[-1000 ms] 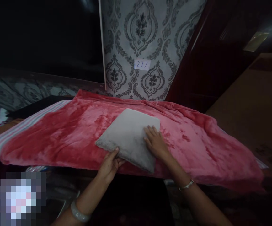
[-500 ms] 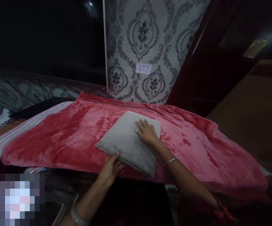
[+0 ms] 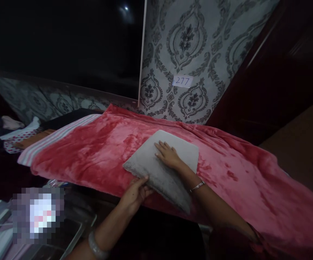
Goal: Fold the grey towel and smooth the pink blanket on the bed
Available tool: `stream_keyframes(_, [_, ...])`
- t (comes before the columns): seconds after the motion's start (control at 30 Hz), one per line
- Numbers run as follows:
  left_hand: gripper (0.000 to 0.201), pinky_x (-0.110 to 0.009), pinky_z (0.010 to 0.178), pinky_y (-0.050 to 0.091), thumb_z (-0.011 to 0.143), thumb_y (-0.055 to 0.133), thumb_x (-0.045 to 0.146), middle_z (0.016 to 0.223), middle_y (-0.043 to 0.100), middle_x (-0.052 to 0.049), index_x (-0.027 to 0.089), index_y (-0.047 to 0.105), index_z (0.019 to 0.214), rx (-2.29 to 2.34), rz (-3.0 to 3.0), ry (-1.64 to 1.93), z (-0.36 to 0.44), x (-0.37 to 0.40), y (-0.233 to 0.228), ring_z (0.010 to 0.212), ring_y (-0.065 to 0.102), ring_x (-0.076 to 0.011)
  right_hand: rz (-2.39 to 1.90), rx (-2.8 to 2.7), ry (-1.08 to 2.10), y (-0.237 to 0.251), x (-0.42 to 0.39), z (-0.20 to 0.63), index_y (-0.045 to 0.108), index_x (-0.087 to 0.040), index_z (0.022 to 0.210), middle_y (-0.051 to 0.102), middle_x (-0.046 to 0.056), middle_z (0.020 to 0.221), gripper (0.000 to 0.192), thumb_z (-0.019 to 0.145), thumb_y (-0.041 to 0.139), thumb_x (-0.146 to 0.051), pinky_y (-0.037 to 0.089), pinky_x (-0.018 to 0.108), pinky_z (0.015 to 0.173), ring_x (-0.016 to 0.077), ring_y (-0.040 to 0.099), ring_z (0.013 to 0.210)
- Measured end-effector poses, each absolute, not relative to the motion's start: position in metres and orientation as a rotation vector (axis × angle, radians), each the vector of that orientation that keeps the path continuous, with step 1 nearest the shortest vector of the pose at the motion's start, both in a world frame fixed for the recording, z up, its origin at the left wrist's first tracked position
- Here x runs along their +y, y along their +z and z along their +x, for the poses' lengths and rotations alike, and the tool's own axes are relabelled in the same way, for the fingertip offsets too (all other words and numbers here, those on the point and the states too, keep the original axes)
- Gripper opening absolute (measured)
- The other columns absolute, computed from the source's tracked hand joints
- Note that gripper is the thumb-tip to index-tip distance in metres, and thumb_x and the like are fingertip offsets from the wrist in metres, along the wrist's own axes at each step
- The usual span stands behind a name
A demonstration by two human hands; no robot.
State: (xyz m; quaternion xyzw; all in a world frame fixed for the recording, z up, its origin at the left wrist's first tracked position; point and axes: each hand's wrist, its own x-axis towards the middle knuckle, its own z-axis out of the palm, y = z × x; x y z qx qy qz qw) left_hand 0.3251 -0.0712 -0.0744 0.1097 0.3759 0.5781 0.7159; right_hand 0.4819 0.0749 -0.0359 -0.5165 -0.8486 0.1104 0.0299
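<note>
1. A folded grey plush cloth (image 3: 163, 164) lies flat on a red fleece blanket (image 3: 96, 151), near the blanket's front edge and roughly at its middle, turned so one corner points toward the person.
2. The left hand (image 3: 136, 191) grips the cloth's near edge. The thumb lies on top of the pile and the fingers are curled under the edge, so the hand is closed on the fabric.
3. The right hand (image 3: 168, 155) lies palm down on the cloth's upper surface, fingers extended and slightly spread. It presses on the cloth and grasps nothing.
4. A pale bangle (image 3: 98, 247) sits on the left wrist; a thin metal bracelet (image 3: 196, 186) sits on the right wrist.
5. The red blanket covers a raised surface and hangs over its front edge. A striped pink and white cloth (image 3: 56, 135) shows beneath it on the left.
6. Further left, a white cloth with red dots (image 3: 19, 137) lies on a dark surface.
7. Containers: at lower left a clear tray (image 3: 72, 225) sits below the blanket's edge. Its contents cannot be made out in the dim light; a blurred patch covers the area beside it.
8. Behind the blanket stands a wall with grey damask wallpaper (image 3: 188, 47), bearing a small white label (image 3: 182, 81) that reads 277. To the left of it is a dark panel (image 3: 64, 43).
</note>
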Motion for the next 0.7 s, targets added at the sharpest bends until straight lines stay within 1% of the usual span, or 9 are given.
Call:
stream_keyframes(0.13, [0.017,-0.033,0.077,0.062,0.081,0.072,0.014,0.083,0.076,-0.007,0.013,0.066,0.097,0.879,0.163,1.363,0.311,-0.062,-0.065,0.072,0.073,-0.0189,-1.137,-2.772,0.528,-0.036,0.053,0.456,0.024,-0.033,0.161,0.013,0.004,0.169,0.058,0.106,0.027,-0.049,0.014,0.060,0.122,0.0267,0.007,0.156])
stream_keyframes(0.23, [0.012,-0.037,0.078,0.062,0.084,0.069,0.017,0.079,0.075,-0.007,0.013,0.066,0.095,0.946,0.162,1.376,0.310,-0.058,-0.065,0.068,0.072,-0.0197,-0.993,-2.849,0.566,-0.045,0.043,0.441,0.030,-0.034,0.159,0.020,0.001,0.168,0.055,0.107,0.024,-0.050,0.012,0.058,0.124,0.0244,0.011,0.156])
stream_keyframes(0.3, [0.012,-0.040,0.078,0.062,0.084,0.068,0.014,0.078,0.075,-0.007,0.013,0.065,0.095,0.992,0.171,1.404,0.312,-0.057,-0.066,0.066,0.072,-0.0200,-0.961,-2.883,0.501,-0.050,0.047,0.439,0.034,-0.035,0.157,0.024,0.000,0.167,0.054,0.106,0.026,-0.051,0.011,0.056,0.124,0.0238,0.013,0.156])
stream_keyframes(0.4, [0.015,-0.043,0.080,0.062,0.081,0.066,0.010,0.080,0.075,-0.006,0.014,0.064,0.095,1.026,0.179,1.434,0.315,-0.058,-0.068,0.066,0.072,-0.0201,-1.081,-2.879,0.334,-0.050,0.070,0.448,0.034,-0.035,0.157,0.023,-0.001,0.168,0.054,0.106,0.030,-0.049,0.011,0.053,0.125,0.0239,0.014,0.155])
stream_keyframes(0.5, [0.014,-0.044,0.082,0.061,0.081,0.066,0.010,0.080,0.075,-0.006,0.015,0.063,0.094,1.034,0.185,1.430,0.314,-0.059,-0.069,0.067,0.073,-0.0200,-1.501,-2.716,0.180,-0.042,0.097,0.469,0.029,-0.031,0.160,0.018,0.001,0.169,0.057,0.105,0.032,-0.047,0.010,0.056,0.124,0.0269,0.011,0.156])
stream_keyframes(0.6, [0.011,-0.042,0.083,0.062,0.083,0.064,0.012,0.077,0.074,-0.005,0.015,0.063,0.093,1.035,0.197,1.406,0.311,-0.059,-0.069,0.065,0.072,-0.0187,-1.882,-2.452,0.155,-0.032,0.103,0.492,0.025,-0.028,0.161,0.013,0.007,0.170,0.060,0.105,0.030,-0.049,0.013,0.062,0.121,0.0305,0.009,0.156])
stream_keyframes(0.63, [0.011,-0.041,0.082,0.062,0.083,0.063,0.012,0.078,0.074,-0.005,0.015,0.063,0.094,1.035,0.192,1.402,0.311,-0.058,-0.069,0.065,0.072,-0.0186,-1.902,-2.420,0.153,-0.031,0.098,0.498,0.024,-0.028,0.161,0.011,0.008,0.170,0.061,0.105,0.030,-0.050,0.013,0.063,0.121,0.0315,0.008,0.156])
stream_keyframes(0.7, [0.014,-0.038,0.076,0.063,0.082,0.062,0.009,0.079,0.075,-0.005,0.015,0.064,0.095,1.031,0.173,1.410,0.310,-0.057,-0.068,0.065,0.072,-0.0188,-1.743,-2.501,0.145,-0.035,0.082,0.511,0.024,-0.030,0.161,0.008,0.007,0.170,0.063,0.104,0.034,-0.053,0.013,0.062,0.121,0.0317,0.006,0.156])
